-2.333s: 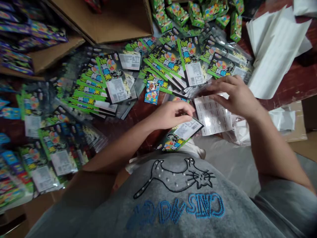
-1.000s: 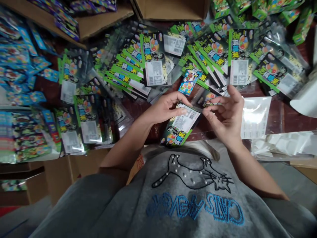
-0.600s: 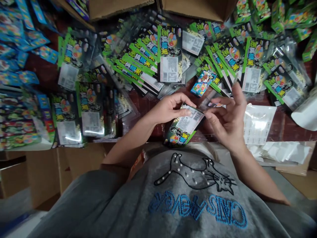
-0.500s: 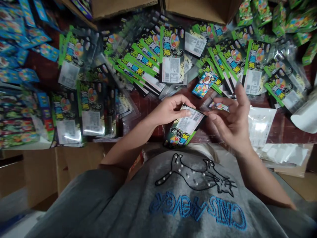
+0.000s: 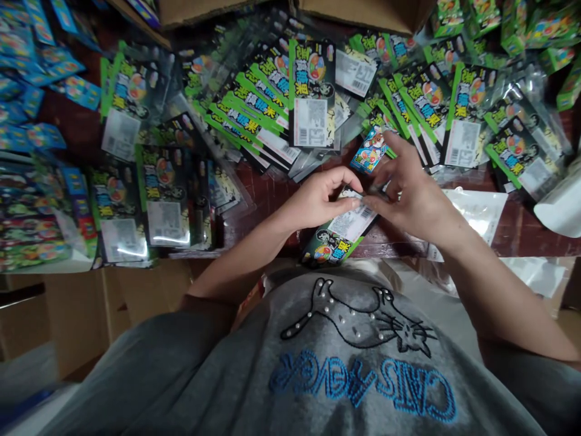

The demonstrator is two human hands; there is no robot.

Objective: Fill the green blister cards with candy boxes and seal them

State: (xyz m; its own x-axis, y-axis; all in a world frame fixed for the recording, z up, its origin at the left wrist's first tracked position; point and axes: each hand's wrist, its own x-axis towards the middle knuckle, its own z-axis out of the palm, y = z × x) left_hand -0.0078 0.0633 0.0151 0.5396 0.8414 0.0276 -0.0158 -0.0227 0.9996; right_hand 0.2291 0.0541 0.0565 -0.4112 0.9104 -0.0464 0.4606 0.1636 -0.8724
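My left hand (image 5: 324,197) is closed on the upper edge of a black and green printed pouch (image 5: 338,233), thumb on top. The pouch lies tilted at the table's front edge, its white label and barcode facing up. My right hand (image 5: 408,194) meets the same edge from the right, its thumb on the pouch and some fingers bent behind. Its index finger stands away from the others, beside a small blue box (image 5: 367,151) with a cartoon print. The fingers of my right hand partly cover what lies behind them.
Overlapping black and green pouches (image 5: 245,115) spread across the dark red table (image 5: 254,188). Small blue packets (image 5: 22,72) lie at the left, green boxes (image 5: 512,24) at the back right. Cardboard boxes (image 5: 218,12) stand behind. A white plastic bag (image 5: 481,209) lies at the right.
My right hand has moved left and inward, from spread fingers beside the pouch to its thumb on the pouch's edge. My left hand keeps its hold; the pouch has barely moved.
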